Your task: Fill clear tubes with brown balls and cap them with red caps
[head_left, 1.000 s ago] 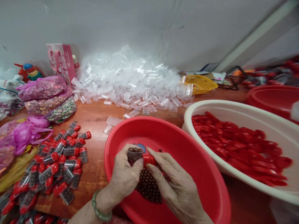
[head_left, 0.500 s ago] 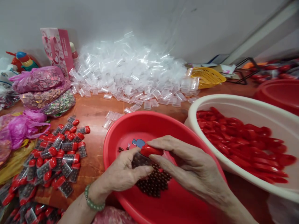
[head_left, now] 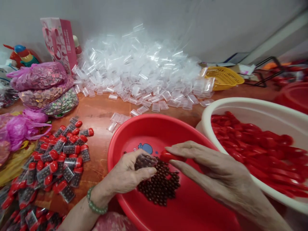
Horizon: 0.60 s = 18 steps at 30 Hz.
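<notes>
My left hand (head_left: 131, 173) is closed around a clear plastic case (head_left: 144, 161) with dark beads inside, above the red basin (head_left: 154, 120). Between the thumb and fingers of my right hand (head_left: 209, 170) is a red plastic cap (head_left: 169, 156), held just to the right of the case and apart from it. Below both hands, a heap of small dark brown beads (head_left: 160, 192) lies on the basin floor, beside a blue cartoon print (head_left: 145, 147).
Filled red-capped cases (head_left: 51, 170) pile up at left, near pink bags of small packets (head_left: 38, 77). Empty clear cases (head_left: 144, 70) heap against the wall. A white basin (head_left: 209, 112) of red caps stands at right, a yellow basket (head_left: 223, 77) behind it.
My right hand has drawn the red cap rightward, away from the case that it was against. My left hand keeps its hold on the case. The whole view has shifted slightly.
</notes>
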### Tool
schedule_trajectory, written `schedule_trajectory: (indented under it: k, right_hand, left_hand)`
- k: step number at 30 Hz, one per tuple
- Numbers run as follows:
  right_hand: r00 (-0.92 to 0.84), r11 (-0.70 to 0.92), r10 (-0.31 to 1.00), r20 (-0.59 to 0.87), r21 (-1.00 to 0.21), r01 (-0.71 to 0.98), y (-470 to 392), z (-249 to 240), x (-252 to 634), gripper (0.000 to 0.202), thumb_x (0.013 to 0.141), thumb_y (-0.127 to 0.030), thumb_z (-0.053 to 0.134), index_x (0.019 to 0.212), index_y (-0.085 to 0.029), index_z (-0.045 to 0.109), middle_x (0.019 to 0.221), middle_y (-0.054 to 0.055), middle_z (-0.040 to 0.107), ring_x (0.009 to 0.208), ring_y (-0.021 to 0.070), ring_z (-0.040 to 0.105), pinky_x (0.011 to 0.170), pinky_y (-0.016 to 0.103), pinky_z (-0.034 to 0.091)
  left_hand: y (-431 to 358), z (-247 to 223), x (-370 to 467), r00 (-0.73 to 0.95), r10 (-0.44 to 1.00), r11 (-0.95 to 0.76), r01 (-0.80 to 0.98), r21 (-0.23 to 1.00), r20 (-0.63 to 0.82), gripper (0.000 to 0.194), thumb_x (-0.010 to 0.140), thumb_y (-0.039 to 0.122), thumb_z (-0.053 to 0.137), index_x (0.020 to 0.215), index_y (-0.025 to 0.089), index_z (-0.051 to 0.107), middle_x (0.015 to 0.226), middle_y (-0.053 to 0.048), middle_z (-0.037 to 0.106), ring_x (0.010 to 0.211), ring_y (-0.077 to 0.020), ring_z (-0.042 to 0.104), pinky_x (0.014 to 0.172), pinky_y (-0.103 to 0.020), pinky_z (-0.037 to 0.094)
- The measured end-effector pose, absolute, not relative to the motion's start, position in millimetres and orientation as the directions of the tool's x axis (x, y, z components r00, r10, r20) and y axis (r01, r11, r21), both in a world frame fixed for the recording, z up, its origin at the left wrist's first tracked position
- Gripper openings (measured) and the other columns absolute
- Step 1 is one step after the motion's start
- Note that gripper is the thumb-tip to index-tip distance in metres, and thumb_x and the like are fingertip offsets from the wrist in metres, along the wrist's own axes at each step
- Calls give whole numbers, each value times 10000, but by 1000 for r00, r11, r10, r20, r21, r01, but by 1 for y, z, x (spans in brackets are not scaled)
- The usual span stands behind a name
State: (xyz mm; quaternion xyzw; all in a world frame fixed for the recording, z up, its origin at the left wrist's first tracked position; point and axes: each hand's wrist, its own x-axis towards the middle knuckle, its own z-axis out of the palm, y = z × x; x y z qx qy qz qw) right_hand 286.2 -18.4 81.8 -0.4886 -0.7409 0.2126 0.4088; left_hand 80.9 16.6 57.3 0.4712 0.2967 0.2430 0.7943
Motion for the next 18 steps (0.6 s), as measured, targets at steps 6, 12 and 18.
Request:
schedule_trajectory:
  k: [6, 12, 18]
  right_hand:
    - [-96, 455, 875, 474, -739, 497, -11, 89, 270, 361, 828, -110, 656, 1118, -325, 667, 948, 2, 717, 853, 172, 680, 712, 282, 590]
    - [-110, 495, 858, 502, -748, 443, -6, 85, 247, 318, 801, -59, 659, 1045, -261, 680, 885, 20, 701, 811, 159, 668, 680, 265, 573]
    - [-122, 484, 865, 487, -743, 462, -10, 81, 241, 308, 803, -57, 654, 1044, -247, 669, 890, 29, 692, 805, 164, 664, 677, 281, 564]
  left_hand:
    - [18, 58, 82, 678, 693, 439, -127, 890, -245, 226, 793, 299, 678, 915, 134, 586, 760, 18, 542, 673, -80, 469, 646, -224, 357]
    - [18, 57, 84, 667, 709, 473, -210, 856, -228, 199, 764, 242, 700, 902, 143, 596, 783, 17, 553, 713, -89, 479, 712, -236, 377]
    - [17, 57, 84, 688, 692, 482, -215, 849, -219, 254, 755, 297, 727, 911, 132, 613, 749, 21, 517, 711, -103, 453, 705, -252, 362]
